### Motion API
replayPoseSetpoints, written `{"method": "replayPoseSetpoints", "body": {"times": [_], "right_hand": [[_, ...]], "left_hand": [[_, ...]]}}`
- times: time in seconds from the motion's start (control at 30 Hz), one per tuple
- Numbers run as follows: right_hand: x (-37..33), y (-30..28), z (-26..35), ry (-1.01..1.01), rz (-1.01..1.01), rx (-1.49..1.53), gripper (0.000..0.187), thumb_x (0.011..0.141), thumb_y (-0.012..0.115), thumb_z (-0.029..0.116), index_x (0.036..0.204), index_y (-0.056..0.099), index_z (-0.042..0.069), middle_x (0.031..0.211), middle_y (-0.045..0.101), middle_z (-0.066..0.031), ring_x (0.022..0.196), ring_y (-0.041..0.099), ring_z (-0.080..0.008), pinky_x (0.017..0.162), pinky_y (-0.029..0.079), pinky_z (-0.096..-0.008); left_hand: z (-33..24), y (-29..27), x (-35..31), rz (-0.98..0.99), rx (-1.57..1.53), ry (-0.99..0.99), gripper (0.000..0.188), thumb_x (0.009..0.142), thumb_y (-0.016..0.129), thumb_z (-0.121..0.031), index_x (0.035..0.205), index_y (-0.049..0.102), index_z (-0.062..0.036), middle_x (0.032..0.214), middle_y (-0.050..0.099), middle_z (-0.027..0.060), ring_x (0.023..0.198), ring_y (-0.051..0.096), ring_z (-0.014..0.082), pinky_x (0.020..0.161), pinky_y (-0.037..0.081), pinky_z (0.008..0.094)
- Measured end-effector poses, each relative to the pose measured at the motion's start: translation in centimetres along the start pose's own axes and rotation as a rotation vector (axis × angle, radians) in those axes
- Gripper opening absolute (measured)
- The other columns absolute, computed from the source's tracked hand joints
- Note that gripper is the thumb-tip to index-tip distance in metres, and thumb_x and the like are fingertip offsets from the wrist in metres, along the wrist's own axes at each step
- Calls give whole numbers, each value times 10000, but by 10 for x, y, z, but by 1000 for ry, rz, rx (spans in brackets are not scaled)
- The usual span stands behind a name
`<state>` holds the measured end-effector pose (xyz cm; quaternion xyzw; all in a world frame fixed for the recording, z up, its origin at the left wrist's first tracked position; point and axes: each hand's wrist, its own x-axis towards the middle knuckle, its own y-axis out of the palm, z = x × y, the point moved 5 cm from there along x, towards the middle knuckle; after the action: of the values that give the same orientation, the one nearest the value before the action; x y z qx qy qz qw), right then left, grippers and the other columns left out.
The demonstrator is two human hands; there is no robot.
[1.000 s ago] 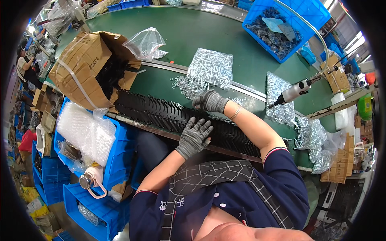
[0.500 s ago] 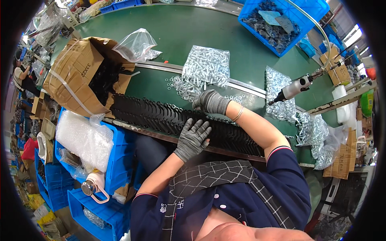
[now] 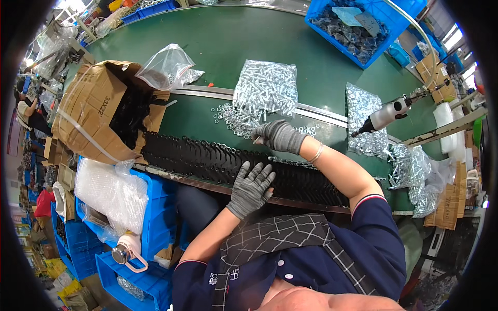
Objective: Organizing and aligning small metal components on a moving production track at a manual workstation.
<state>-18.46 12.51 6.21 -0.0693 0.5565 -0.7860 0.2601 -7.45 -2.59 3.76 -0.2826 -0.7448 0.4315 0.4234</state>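
My left hand (image 3: pixel 250 189), in a grey knitted glove, lies with fingers outstretched on a long row of black metal parts (image 3: pixel 197 158) with ringed ends, set side by side along the table's near edge. My right hand (image 3: pixel 281 137), gloved alike, is just beyond that row, fingers bent into a pinch. Something small shows at its fingertips, too small to make out. Left of it, loose washers (image 3: pixel 231 118) lie scattered by a clear bag of silver bolts (image 3: pixel 267 85). Silver bolts (image 3: pixel 293 161) stick up from the row beneath my right wrist.
At the left a cardboard box (image 3: pixel 88 116) holds more black parts. A powered screwdriver (image 3: pixel 384 115) hangs at the right above another bag of hardware (image 3: pixel 360 101). One blue crate (image 3: pixel 358 57) is at the far right; another blue crate (image 3: pixel 161 207) stands beside my left arm.
My right hand has shifted slightly right and toward me, off the washers, its fingers now pinched. My left hand stays on the black parts. The whole view has tilted slightly.
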Motion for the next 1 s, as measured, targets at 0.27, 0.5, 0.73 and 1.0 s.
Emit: {"method": "replayPoseSetpoints", "body": {"times": [0.27, 0.5, 0.73, 1.0], "right_hand": [[-3, 28, -11, 313, 77, 1092, 348, 1014, 484, 374, 1076, 618, 60, 903, 719, -65, 711, 661, -175, 656, 539, -345], [17, 24, -3, 417, 290, 911, 402, 1016, 452, 413, 1063, 607, 45, 894, 718, -68, 722, 662, -193, 688, 541, -356], [12, 22, -27, 213, -169, 840, 289, 979, 540, 332, 1011, 628, 59, 834, 691, -121, 736, 654, -249, 705, 528, -384], [23, 13, 1, 92, -136, 198, 130, 891, 609, 155, 996, 664, 103, 850, 693, -133, 788, 679, -305, 708, 530, -397]], "left_hand": [[3, 3, 2, 63, -41, -27, 481, 808, 642, -298, 1259, 614, -134, 1353, 581, 78, 1303, 495, 278, 1151, 249, 537], [5, 9, -2, 88, -55, -20, 523, 812, 646, -300, 1304, 574, -141, 1408, 531, 77, 1373, 413, 274, 1162, 224, 537], [6, 7, -1, 90, -65, -27, 512, 813, 642, -312, 1290, 582, -137, 1402, 534, 75, 1375, 410, 272, 1158, 230, 542], [5, 5, 0, 37, -40, -14, 466, 817, 633, -328, 1239, 623, -131, 1366, 566, 74, 1319, 470, 271, 1145, 257, 545]]}}
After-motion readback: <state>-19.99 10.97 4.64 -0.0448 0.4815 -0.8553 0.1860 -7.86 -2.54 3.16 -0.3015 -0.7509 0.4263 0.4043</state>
